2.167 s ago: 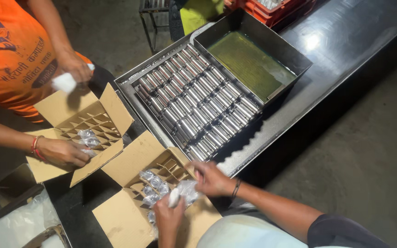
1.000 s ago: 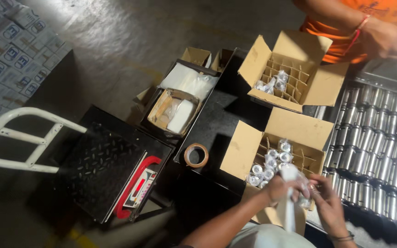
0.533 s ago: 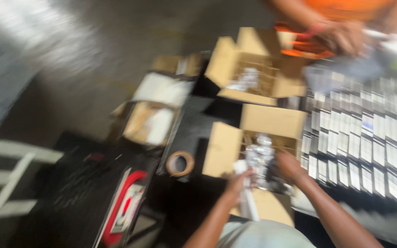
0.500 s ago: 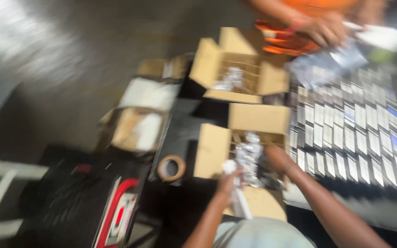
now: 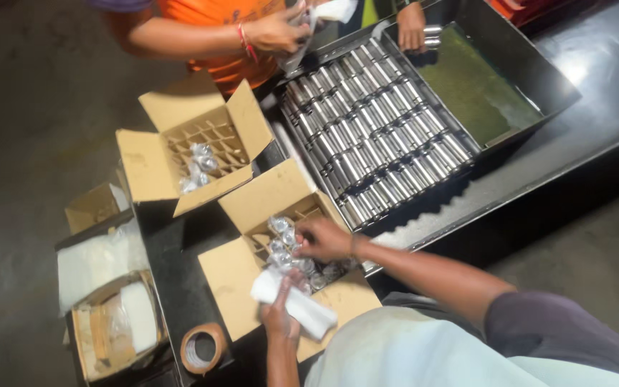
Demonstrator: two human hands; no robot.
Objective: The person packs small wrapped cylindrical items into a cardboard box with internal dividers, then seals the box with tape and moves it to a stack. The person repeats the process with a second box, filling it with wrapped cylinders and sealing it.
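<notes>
My left hand [image 5: 281, 309] grips a white cloth [image 5: 295, 307] over the front flap of the near cardboard box [image 5: 232, 271]. My right hand [image 5: 322, 239] reaches into that box and pinches one of the plastic-wrapped shiny metal parts [image 5: 282, 236] sitting in its divider cells. Several wrapped parts fill the cells there. To the right lies a dark metal tray [image 5: 521, 61] holding rows of shiny metal cylinders [image 5: 374, 140].
A second open divider box [image 5: 150, 159] with a few wrapped parts stands further back. A person in an orange shirt [image 5: 213, 36] handles a cloth and cylinders at the tray's far end. A tape roll [image 5: 202, 347] and boxes of white bags [image 5: 102, 261] lie at the left.
The view has swung back right toward the tray. My right hand has gone down into the near box onto a wrapped part; my left hand still holds the white cloth.
</notes>
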